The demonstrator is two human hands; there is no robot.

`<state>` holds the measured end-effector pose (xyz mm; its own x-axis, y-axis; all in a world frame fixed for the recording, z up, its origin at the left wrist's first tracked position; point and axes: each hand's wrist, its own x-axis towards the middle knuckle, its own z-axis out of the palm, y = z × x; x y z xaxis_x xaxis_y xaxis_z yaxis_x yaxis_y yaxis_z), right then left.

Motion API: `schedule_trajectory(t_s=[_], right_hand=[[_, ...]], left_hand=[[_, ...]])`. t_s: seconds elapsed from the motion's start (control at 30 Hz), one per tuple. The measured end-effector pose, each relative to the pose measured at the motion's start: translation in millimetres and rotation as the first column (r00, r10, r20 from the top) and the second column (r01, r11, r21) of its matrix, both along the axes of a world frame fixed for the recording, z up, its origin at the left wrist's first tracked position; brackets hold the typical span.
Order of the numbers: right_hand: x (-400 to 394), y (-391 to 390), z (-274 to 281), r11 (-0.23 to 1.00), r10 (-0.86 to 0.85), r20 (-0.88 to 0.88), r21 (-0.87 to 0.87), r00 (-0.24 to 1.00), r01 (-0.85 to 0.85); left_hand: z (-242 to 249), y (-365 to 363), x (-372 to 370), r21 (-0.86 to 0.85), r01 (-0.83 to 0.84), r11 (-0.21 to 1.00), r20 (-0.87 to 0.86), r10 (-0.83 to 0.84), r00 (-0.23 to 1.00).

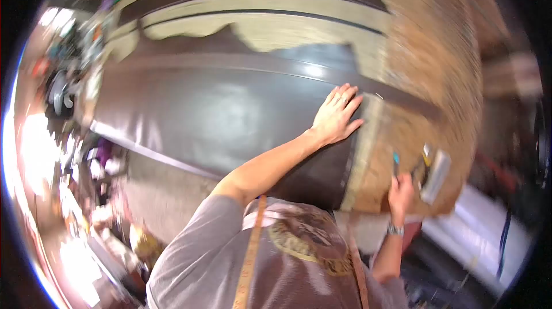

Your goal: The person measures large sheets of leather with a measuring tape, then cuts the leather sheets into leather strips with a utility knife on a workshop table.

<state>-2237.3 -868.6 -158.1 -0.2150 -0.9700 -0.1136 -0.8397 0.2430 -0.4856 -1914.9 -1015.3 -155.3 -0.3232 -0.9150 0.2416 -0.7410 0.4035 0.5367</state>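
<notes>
And here you are, left hand (336,116) laid flat at the centre of the frame, fingers spread over the wide, glossy dark-brown leather-like sheet (190,113) that fills the desk (374,179) from left to centre. It looks supple, fairly heavy across that width, perhaps slick on its shine; a broad palm near its right edge seems the surest hold, since pinching could crease it. Lower right, your right hand (401,191) has its fingers curled around a slim teal-tipped tool (396,160) (pen or blade, you can't tell). Motion blur smears the left side, your right grip hides the tool's handle, and your body covers the sheet's near edge.
</notes>
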Motion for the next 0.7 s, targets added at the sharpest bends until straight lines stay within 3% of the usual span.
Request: schedule_trajectory(t_s=[0.03, 0.07, 0.1, 0.17, 0.27, 0.37, 0.47, 0.57, 0.6, 0.63, 0.7], right_hand=[[-13, 3, -11, 0.998, 0.068, 0.187, -0.021, 0.980, -0.066], [-10, 3, -4, 0.998, 0.006, 0.439, 0.052, 0.899, -0.032], [-10, 1, 15, 0.988, -0.090, 0.637, 0.152, 0.765, -0.010], [-10, -10, 36, 0.961, -0.154, 0.712, 0.268, 0.685, -0.063], [-7, -25, 49, 0.921, -0.353, 0.764, 0.385, 0.540, 0.058], [-12, -47, 71, 0.880, -0.459, 0.869, 0.473, 0.188, -0.037], [3, -63, 77, 0.900, -0.435, 0.865, 0.413, 0.251, 0.135], [-3, -73, 64, 0.951, -0.310, 0.825, 0.276, 0.473, 0.140], [-27, -76, 37, 0.986, -0.126, 0.685, 0.164, 0.717, 0.016], [-34, -76, 33, 0.994, -0.015, 0.526, 0.099, 0.850, -0.044], [-35, -85, 29, 0.983, 0.184, 0.124, -0.002, 0.975, -0.185]], left_hand=[[7, -15, 21, 0.003, -0.168, 0.986, 0.042, 0.167, 0.985], [2, -27, 35, -0.066, -0.273, 0.960, 0.107, 0.279, 0.954], [-4, -36, 50, -0.055, -0.257, 0.965, 0.183, 0.263, 0.947], [-15, -42, 58, -0.063, -0.200, 0.978, 0.235, 0.209, 0.949], [-13, -42, 60, -0.054, -0.189, 0.980, 0.262, 0.197, 0.945], [-10, -40, 60, -0.059, -0.192, 0.980, 0.258, 0.200, 0.945], [-11, -40, 60, -0.050, -0.191, 0.980, 0.260, 0.197, 0.945], [-9, -40, 60, -0.040, -0.182, 0.982, 0.270, 0.186, 0.945], [-12, -40, 60, -0.062, -0.176, 0.982, 0.263, 0.186, 0.947], [-12, -39, 59, -0.058, -0.179, 0.982, 0.261, 0.188, 0.947], [-12, -39, 62, -0.057, -0.181, 0.982, 0.258, 0.190, 0.947]])
